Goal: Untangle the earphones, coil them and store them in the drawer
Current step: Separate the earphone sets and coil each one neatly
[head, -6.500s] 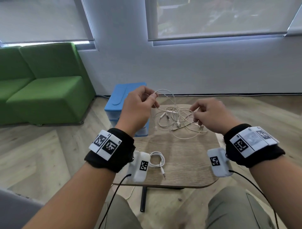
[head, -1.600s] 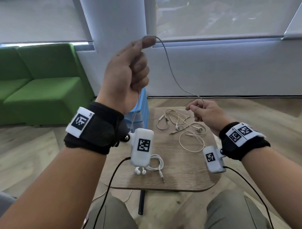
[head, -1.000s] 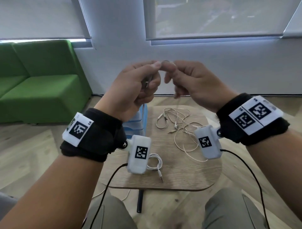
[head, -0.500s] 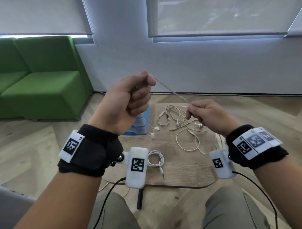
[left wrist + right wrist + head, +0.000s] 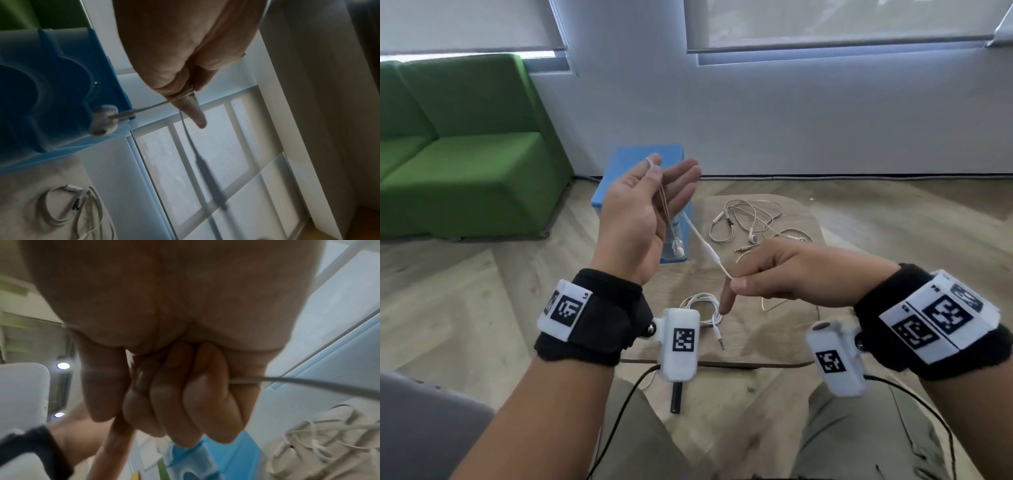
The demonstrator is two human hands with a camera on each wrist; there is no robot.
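A white earphone set hangs from my left hand [image 5: 658, 173], which is raised with its palm towards me and its fingers nearly straight. Its cable loops over the thumb tip and is held against the forefinger; the left wrist view shows it wound round a finger [image 5: 186, 95]. The earbuds [image 5: 678, 248] [image 5: 102, 121] dangle below the palm. The cable runs down past the inline remote [image 5: 710, 254] to my right hand [image 5: 734, 279], which pinches it with the other fingers curled [image 5: 205, 402]. The blue drawer unit [image 5: 643, 156] stands behind the left hand.
Beige tangled earphones [image 5: 751, 219] lie at the far side of the small wooden table [image 5: 774, 335]. A coiled white set [image 5: 703, 305] with its plug lies near the front edge. A green sofa [image 5: 465, 154] stands at the left, with the wall and windows behind.
My left hand has turned palm towards me and straightened its fingers, with the cable looped over the thumb. My right hand has come down and nearer, sliding along the cable.
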